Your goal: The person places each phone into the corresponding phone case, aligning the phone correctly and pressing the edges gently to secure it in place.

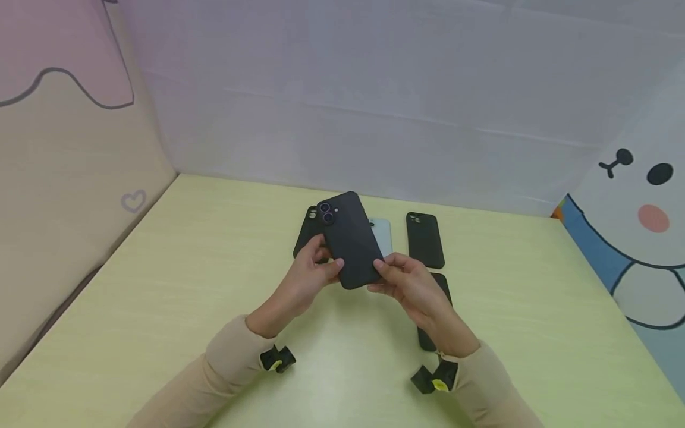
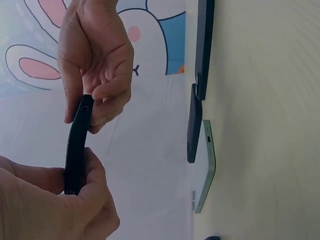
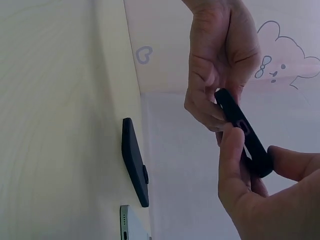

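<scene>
Here my left hand (image 1: 304,276) and right hand (image 1: 416,291), fingers curled in, both pinch the black phone (image 1: 351,241) by its lower edges; it's off the counter (image 1: 214,249), centre frame; a pale phone (image 1: 382,233) peeks out behind, right of centre.

Held phone (image 1: 354,246) front hidden; white phone (image 1: 382,235) pt. covered.

Edge-on, we see a black phone (image 2: 76,142) pinched by the left hand (image 2: 50,207) below and the right hand (image 2: 102,55) above. Beyond, we spot two dark slabs (image 2: 204,50) and a pale phone (image 2: 204,170) on the table (image 2: 270,125).
</scene>
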The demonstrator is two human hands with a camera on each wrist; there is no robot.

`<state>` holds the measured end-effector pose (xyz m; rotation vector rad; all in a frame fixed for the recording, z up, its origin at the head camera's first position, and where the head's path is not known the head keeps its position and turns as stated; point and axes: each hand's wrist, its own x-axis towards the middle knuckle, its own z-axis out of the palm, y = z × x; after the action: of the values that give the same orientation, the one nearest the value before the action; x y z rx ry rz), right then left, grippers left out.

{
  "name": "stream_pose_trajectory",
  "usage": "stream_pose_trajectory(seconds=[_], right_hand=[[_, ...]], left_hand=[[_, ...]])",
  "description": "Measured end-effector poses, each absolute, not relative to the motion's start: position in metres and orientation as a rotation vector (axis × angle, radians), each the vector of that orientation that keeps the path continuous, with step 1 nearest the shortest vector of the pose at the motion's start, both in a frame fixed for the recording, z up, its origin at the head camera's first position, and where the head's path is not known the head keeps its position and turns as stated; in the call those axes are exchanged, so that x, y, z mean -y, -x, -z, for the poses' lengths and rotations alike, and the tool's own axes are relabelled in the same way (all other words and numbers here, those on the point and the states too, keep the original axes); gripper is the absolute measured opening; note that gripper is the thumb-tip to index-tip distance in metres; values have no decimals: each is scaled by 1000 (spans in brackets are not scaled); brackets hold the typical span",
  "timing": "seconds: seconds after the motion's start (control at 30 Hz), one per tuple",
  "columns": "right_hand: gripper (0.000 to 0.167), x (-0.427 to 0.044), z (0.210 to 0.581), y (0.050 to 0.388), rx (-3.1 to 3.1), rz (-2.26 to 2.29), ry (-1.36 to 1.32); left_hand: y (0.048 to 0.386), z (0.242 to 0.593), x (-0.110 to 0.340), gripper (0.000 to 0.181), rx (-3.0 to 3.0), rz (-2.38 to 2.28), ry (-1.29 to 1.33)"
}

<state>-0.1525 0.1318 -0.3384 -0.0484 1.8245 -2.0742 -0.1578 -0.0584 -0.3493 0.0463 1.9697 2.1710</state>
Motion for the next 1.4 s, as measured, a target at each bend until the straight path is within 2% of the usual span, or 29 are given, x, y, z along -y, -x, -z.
stream_pose_trajectory(seconds=[0.5, 1.07, 1.4], right_hand=[[29, -139, 343, 155, -2066, 1654, 328], [23, -143, 353, 152, -2073, 1450, 518], [24, -147, 353, 152, -2121, 1430, 537]], left_hand=[[159, 355, 66, 51, -2131, -2114, 103], [154, 364, 80, 52, -2153, -1907, 134], [149, 366, 88, 53, -2142, -1779, 90]])
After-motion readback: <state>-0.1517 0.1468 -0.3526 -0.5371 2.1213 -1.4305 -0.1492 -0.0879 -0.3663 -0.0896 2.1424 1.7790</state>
